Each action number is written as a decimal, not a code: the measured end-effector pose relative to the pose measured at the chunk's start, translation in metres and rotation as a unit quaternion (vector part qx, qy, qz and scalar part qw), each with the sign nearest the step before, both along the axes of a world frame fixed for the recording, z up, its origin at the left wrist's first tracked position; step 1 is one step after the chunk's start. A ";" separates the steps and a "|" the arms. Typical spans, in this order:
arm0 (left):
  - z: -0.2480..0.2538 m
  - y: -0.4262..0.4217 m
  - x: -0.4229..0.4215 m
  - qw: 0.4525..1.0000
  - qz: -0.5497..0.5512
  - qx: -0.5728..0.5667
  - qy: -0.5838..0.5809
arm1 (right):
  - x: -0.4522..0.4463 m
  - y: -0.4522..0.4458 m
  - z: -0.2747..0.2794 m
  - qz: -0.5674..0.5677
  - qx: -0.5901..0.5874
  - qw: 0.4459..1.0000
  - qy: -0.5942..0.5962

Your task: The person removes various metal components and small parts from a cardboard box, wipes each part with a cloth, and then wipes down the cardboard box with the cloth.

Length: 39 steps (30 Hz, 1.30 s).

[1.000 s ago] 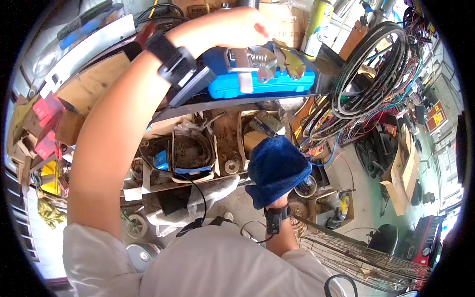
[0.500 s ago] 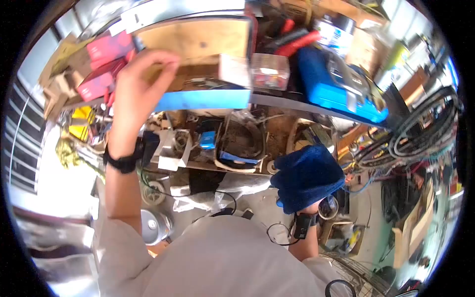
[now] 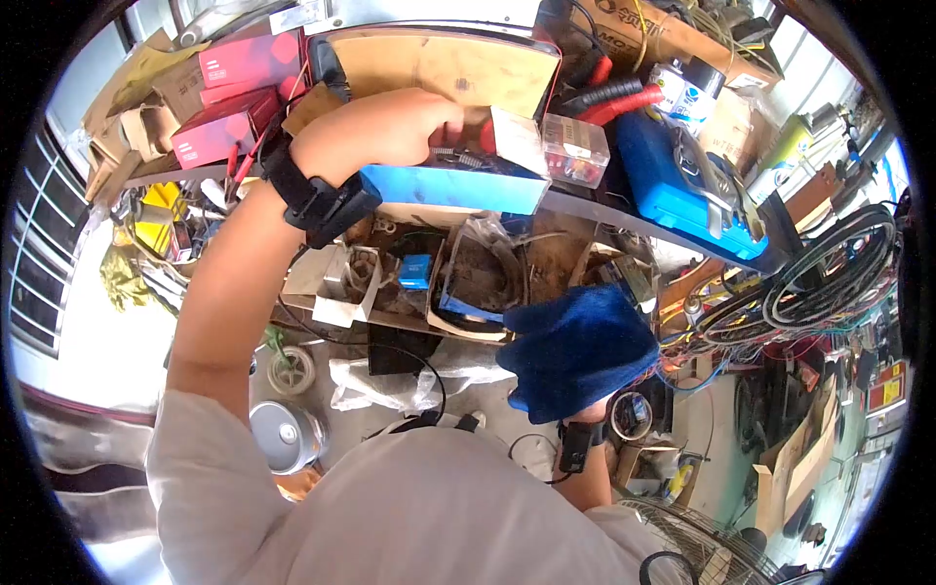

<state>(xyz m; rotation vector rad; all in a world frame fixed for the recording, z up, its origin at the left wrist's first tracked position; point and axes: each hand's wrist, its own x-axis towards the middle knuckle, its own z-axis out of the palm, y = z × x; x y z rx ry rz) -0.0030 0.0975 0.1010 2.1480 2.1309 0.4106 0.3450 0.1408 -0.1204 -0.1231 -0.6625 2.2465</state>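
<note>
My left hand (image 3: 405,127), with a black strap at the wrist, reaches over the front of an open box with a blue front edge (image 3: 448,188) on the upper shelf. Its fingers are curled down into the box and look closed, but the tips are hidden. Small metal parts, some like springs (image 3: 466,158), lie beside the fingers. A dark blue cloth (image 3: 585,351) is in my right hand (image 3: 589,409), held low in front of the lower shelf. The cloth hides most of that hand's fingers.
Red boxes (image 3: 226,127) stand left of the open box. A clear plastic box (image 3: 575,151), red-handled tool (image 3: 624,102) and blue case (image 3: 673,195) are to its right. Bins of parts (image 3: 483,273) fill the lower shelf. Coiled black cables (image 3: 829,253) hang at right.
My left hand has moved right and down into the open box, its fingers curling inward. The blue cloth has shifted slightly left with my right hand. The view has turned a little.
</note>
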 end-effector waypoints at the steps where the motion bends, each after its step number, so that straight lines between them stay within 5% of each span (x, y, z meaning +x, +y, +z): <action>1: 0.001 0.001 0.001 1.000 0.011 -0.019 0.014 | 0.000 -0.003 0.000 0.001 -0.002 1.000 0.000; 3: 0.005 0.001 0.003 0.997 0.035 -0.059 0.041 | -0.001 -0.006 0.001 0.002 -0.002 1.000 -0.003; 10: 0.003 -0.005 -0.016 0.986 -0.028 0.145 -0.072 | -0.002 -0.017 0.002 -0.003 -0.006 1.000 -0.006; 11: 0.008 -0.010 -0.017 0.987 0.006 0.161 -0.013 | -0.002 -0.018 0.003 -0.002 -0.007 1.000 -0.007; 18: 0.006 -0.077 0.064 0.934 0.021 0.349 -0.076 | -0.014 -0.022 0.013 0.005 -0.004 1.000 -0.021; 20: -0.017 -0.081 0.096 0.932 0.035 0.289 -0.217 | -0.026 -0.023 0.024 0.010 -0.003 1.000 -0.029; 26: -0.112 -0.057 0.132 0.928 -0.001 0.338 -0.155 | -0.071 -0.030 0.063 0.010 0.006 0.995 -0.096; 28: -0.126 -0.058 0.136 0.927 -0.003 0.312 -0.206 | -0.077 -0.024 0.046 -0.055 0.064 0.964 -0.251; 31: -0.131 -0.070 0.136 0.935 0.006 0.234 -0.264 | -0.087 -0.015 0.032 -0.048 0.160 0.963 -0.212; 34: -0.147 -0.072 0.143 0.756 0.034 0.328 -0.565 | -0.089 -0.010 0.031 -0.032 0.118 0.978 -0.170; 35: -0.149 -0.073 0.140 0.752 0.048 0.333 -0.566 | -0.086 -0.009 0.033 -0.007 0.103 0.984 -0.145; 38: -0.173 -0.074 0.119 0.728 0.089 0.044 -0.678 | -0.084 -0.010 0.048 0.004 0.120 0.980 -0.160; 39: -0.198 -0.072 0.113 0.703 0.029 -0.009 -0.710 | -0.085 -0.011 0.051 0.002 0.131 0.977 -0.170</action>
